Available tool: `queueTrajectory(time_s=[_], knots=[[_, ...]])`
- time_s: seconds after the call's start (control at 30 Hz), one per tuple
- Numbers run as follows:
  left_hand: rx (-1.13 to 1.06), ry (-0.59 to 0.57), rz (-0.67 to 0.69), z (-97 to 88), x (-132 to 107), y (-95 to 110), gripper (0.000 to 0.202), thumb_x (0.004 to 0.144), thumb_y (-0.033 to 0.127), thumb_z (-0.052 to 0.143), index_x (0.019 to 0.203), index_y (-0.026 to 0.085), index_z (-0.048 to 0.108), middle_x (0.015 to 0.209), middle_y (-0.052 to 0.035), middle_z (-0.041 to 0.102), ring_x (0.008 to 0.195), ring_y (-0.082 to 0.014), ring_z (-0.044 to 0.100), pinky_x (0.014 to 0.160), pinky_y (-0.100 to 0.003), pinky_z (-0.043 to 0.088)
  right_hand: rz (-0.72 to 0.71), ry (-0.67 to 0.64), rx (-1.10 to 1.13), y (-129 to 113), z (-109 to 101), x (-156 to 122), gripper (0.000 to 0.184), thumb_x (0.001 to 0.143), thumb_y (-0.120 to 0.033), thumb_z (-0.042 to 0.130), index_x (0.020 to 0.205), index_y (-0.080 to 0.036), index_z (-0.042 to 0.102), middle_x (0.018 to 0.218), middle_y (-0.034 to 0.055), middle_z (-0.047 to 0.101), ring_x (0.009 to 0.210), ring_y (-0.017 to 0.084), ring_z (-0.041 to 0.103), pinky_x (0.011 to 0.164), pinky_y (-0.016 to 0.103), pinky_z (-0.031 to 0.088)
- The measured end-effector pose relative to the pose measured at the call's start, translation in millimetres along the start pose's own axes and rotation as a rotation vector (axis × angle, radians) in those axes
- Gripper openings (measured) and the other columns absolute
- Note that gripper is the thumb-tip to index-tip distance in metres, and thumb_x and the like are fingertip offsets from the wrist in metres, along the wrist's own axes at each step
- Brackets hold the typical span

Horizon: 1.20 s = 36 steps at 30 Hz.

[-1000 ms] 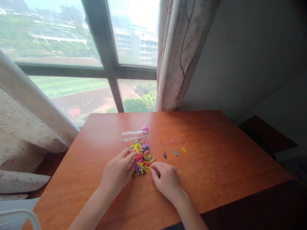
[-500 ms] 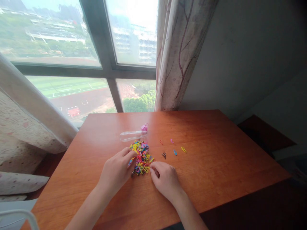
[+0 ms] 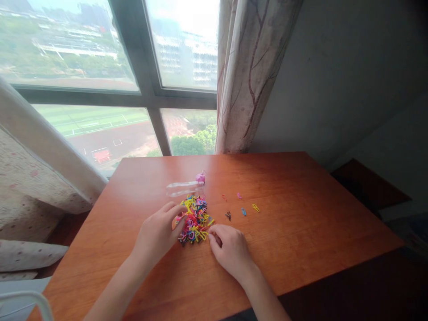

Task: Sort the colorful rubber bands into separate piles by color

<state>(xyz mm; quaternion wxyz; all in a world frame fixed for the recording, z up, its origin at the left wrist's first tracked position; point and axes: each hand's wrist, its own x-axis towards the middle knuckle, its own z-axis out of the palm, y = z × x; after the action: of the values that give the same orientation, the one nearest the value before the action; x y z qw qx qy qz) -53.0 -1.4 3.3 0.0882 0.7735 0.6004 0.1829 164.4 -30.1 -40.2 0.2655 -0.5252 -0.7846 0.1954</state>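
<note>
We've just spread our L hand wider over the left side of the clip pile on the worktop, baring more pcs there, while our R hand stays narrow by its right edge, contents, if any, TBC (can't tell).

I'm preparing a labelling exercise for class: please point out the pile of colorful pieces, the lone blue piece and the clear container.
Pile of colorful pieces point(image 3: 196, 218): head view, on its middle.
Lone blue piece point(image 3: 244, 211): head view, on its middle.
Clear container point(image 3: 183, 189): head view, middle of its body.
</note>
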Motion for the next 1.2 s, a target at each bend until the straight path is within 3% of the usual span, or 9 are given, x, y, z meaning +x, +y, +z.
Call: queueTrajectory(time_s=[0.1,0.23,0.47,0.63,0.77,0.93,1.1,1.2], knots=[[0.076,-0.016,0.028,2.3,2,4,0.021,0.093,0.031,0.047,0.101,0.028,0.065,0.097,0.0,0.068,0.073,-0.0154,0.065,0.058,-0.024,0.039,0.003,-0.003,0.002,0,-1,0,0.012,0.088,-0.015,0.055,0.085,-0.023,0.063,0.078,-0.0022,0.069,0.067,0.012,0.06,0.063,0.024,0.034],[0.119,-0.01,0.061,3.0,6,9,0.018,0.091,0.029,0.049,0.092,0.027,0.067,0.092,-0.0002,0.068,0.073,-0.0156,0.064,0.055,-0.023,0.036,0.006,-0.005,0.0,0,-1,0,0.012,0.087,-0.015,0.054,0.085,-0.023,0.063,0.078,-0.0023,0.069,0.067,0.012,0.061,0.063,0.023,0.034],[-0.186,0.055,0.046,-7.3,12,9,0.016,0.087,0.027,0.053,0.09,0.023,0.068,0.083,-0.0005,0.068,0.065,-0.0126,0.058,0.058,-0.022,0.04,0.012,-0.01,0.009,0,0,0,0.012,0.088,-0.015,0.054,0.085,-0.023,0.062,0.078,-0.002,0.069,0.067,0.013,0.06,0.063,0.024,0.033],[-0.267,0.05,0.095,-7.8,31,20,0.014,0.085,0.023,0.055,0.087,0.021,0.069,0.078,-0.0001,0.068,0.064,-0.0124,0.055,0.06,-0.022,0.04,0.013,-0.012,0.015,1,0,0,0.012,0.088,-0.015,0.054,0.085,-0.023,0.063,0.079,-0.0016,0.069,0.067,0.013,0.06,0.063,0.024,0.034],[-0.205,-0.07,0.17,-2.5,56,42,0.016,0.084,0.018,0.055,0.084,0.021,0.07,0.082,-0.0022,0.071,0.075,-0.0155,0.061,0.066,-0.024,0.044,0.012,-0.009,0.008,1,1,0,0.013,0.087,-0.015,0.054,0.086,-0.022,0.065,0.078,-0.0002,0.07,0.07,0.014,0.062,0.064,0.023,0.036],[-0.14,-0.176,0.177,12.1,91,68,0.015,0.078,0.017,0.059,0.079,0.021,0.073,0.081,-0.004,0.072,0.07,-0.0171,0.064,0.065,-0.026,0.045,0.014,-0.003,0.025,2,2,0,0.016,0.088,-0.015,0.052,0.089,-0.022,0.066,0.083,0.0014,0.071,0.077,0.016,0.065,0.069,0.023,0.04],[-0.085,-0.293,0.099,27.4,116,73,0.015,0.077,0.014,0.062,0.084,0.019,0.075,0.082,-0.0077,0.073,0.072,-0.02,0.066,0.065,-0.029,0.048,0.014,-0.005,0.041,3,2,0,0.015,0.089,-0.015,0.052,0.088,-0.022,0.065,0.082,0.0011,0.07,0.077,0.016,0.065,0.069,0.023,0.04],[-0.079,-0.352,0.06,33.8,125,70,0.019,0.087,0.024,0.062,0.103,0.017,0.07,0.1,-0.009,0.071,0.084,-0.0208,0.066,0.075,-0.034,0.053,0.018,-0.008,0.041,3,1,0,0.014,0.089,-0.015,0.052,0.087,-0.022,0.064,0.081,0.0007,0.07,0.075,0.016,0.063,0.068,0.024,0.038]])
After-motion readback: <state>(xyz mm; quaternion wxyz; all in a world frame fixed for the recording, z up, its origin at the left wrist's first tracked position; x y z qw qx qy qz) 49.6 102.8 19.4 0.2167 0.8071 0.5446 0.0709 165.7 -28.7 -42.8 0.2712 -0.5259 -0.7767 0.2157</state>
